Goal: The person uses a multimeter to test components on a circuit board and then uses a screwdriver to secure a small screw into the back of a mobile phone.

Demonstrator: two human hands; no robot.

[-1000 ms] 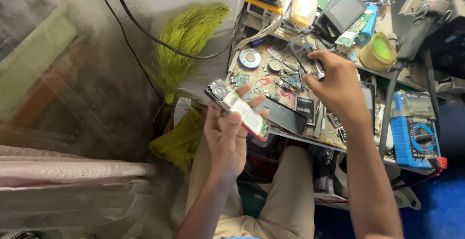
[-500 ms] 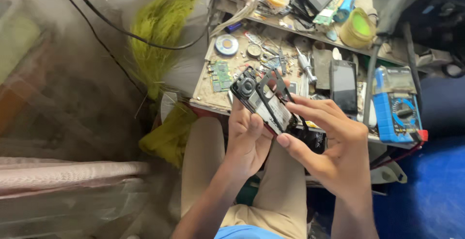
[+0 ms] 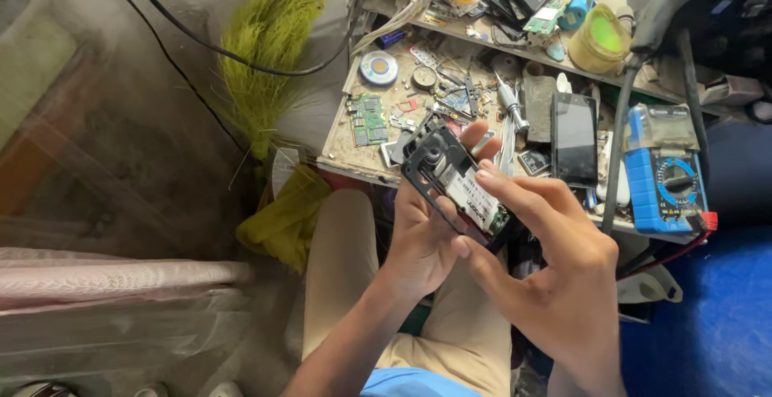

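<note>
Workbench: a cluttered, dusty wooden workbench (image 3: pixel 338 152) fills the upper right, its near edge just above the person's knees.
Broom: a green bristle broom (image 3: pixel 269 43) leans against the wall to the left of the bench, with a black cable (image 3: pixel 201 39) running across it.
Cloth: a crumpled yellow-green cloth (image 3: pixel 281 216) lies below the broom, beside the person's left thigh.
Right hand: the right hand (image 3: pixel 555 284) comes in from the lower right; its thumb and forefinger are drawn narrow and pinch the lower end of the opened phone.
Left hand: the left hand (image 3: pixel 426 232) cups the phone from underneath, fingers curled round its far edge, fingertips showing above the top rim.
Phone: an opened black mobile phone with its back off and a white-labelled battery showing (image 3: pixel 458 188) is held tilted between both hands, over the lap and just in front of the bench edge.
Multimeter: a blue handheld multimeter with a round dial (image 3: pixel 667 176) lies at the right end of the bench.
Second phone: a black flat smartphone, screen dark (image 3: pixel 574 138), lies on the bench just beyond the hands.
Circuit board: a small green circuit board (image 3: pixel 366 119) lies near the bench's left edge.
Solder reel: a round blue-and-white reel (image 3: pixel 378 67) sits above the board.
</note>
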